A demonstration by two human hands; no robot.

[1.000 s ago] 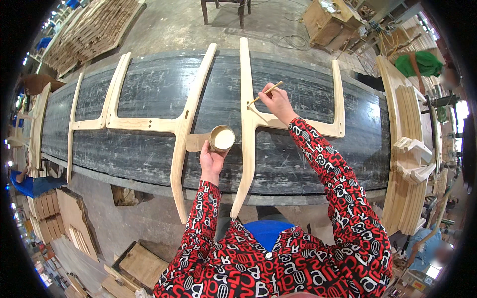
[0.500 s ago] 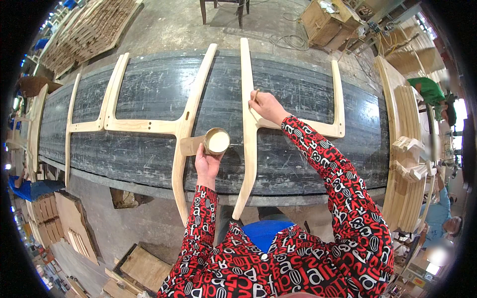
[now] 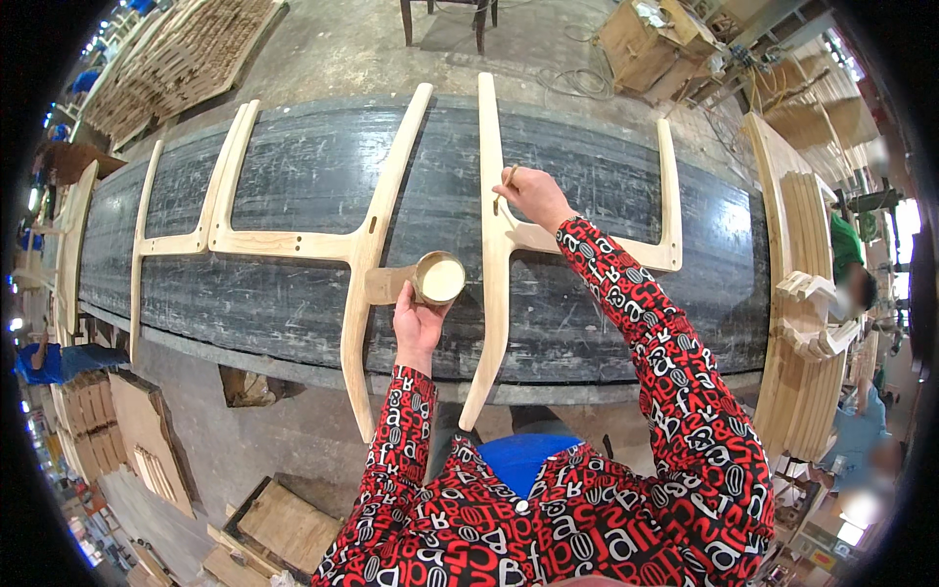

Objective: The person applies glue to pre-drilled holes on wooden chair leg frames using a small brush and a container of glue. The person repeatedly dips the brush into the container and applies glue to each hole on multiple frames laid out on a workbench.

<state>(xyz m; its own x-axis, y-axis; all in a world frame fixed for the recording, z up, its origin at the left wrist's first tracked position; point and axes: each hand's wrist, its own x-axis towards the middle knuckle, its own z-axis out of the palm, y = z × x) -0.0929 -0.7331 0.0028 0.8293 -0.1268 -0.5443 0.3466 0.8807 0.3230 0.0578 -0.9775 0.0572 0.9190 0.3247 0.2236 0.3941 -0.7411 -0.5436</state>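
Observation:
My left hand [image 3: 419, 328] is closed around a brown cup [image 3: 419, 291] of cream-coloured liquid [image 3: 441, 279], held above the table between two pale wooden chair side frames. A flat brown piece [image 3: 387, 286] sticks out to the cup's left, over the left frame's leg. My right hand [image 3: 536, 199] pinches a thin stick [image 3: 509, 180], its lower end at a slot in the upright of the right chair frame [image 3: 491, 293]. Whether the stick has bristles is too small to tell. The left chair frame [image 3: 293, 242] lies flat, with a slot in its upright and small holes along its rail.
A dark, scuffed table [image 3: 411, 342] bears the frames, with another wooden frame [image 3: 147, 247] at its left end. Stacked wooden parts [image 3: 807, 284] stand on the right. Beyond are a chair [image 3: 445, 10], a wooden box [image 3: 650, 44] and piled wood [image 3: 181, 59]. People work at both sides.
My right hand has shifted slightly right, and the stick's lower end now shows at the slot. The left hand and cup have moved a little right in the picture.

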